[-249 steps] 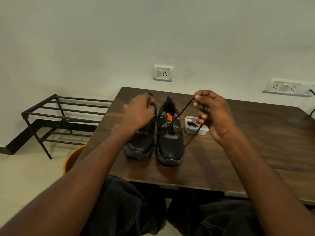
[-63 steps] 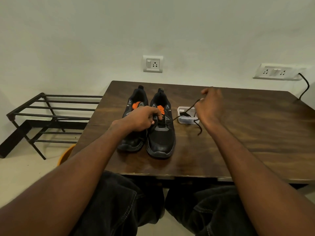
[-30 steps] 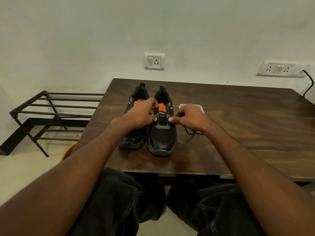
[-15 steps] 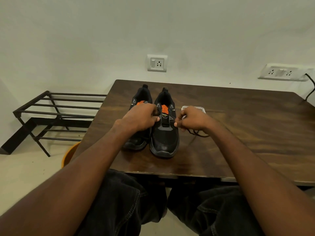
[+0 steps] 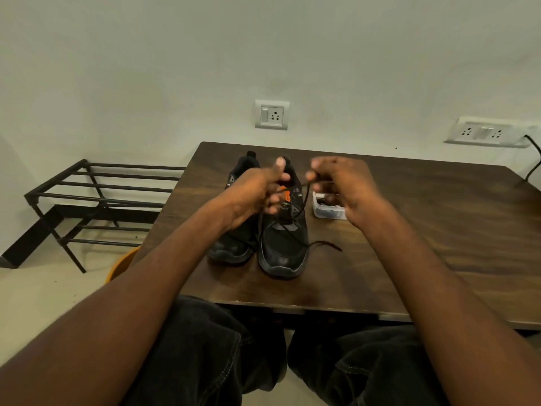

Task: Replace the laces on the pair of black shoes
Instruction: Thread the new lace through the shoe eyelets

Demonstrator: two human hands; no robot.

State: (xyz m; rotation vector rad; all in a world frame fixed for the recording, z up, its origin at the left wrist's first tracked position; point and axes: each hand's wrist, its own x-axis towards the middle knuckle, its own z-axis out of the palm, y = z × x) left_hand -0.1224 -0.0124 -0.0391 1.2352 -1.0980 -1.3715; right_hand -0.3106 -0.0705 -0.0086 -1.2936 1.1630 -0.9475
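Observation:
Two black shoes stand side by side on the dark wooden table (image 5: 439, 230), toes toward me: the left shoe (image 5: 231, 247) and the right shoe (image 5: 282, 253) with an orange tongue. A black lace (image 5: 304, 200) runs up from the right shoe's eyelets. My right hand (image 5: 345, 189) pinches that strand above the shoe. The lace's loose end (image 5: 325, 245) trails on the table to the right of the toe. My left hand (image 5: 257, 191) hovers over the shoes with curled fingers and raised thumb, blurred, seemingly gripping the other strand.
A small clear plastic box (image 5: 328, 213) with dark laces inside sits right of the shoes, partly behind my right hand. A black metal rack (image 5: 102, 197) stands on the floor at left, with an orange bucket (image 5: 123, 265) by the table's corner. A cable (image 5: 532, 159) hangs from the wall sockets.
Both hands have lifted from the right shoe's eyelets and moved up and back, drawing the lace taut. The loose lace end now lies right of the toe.

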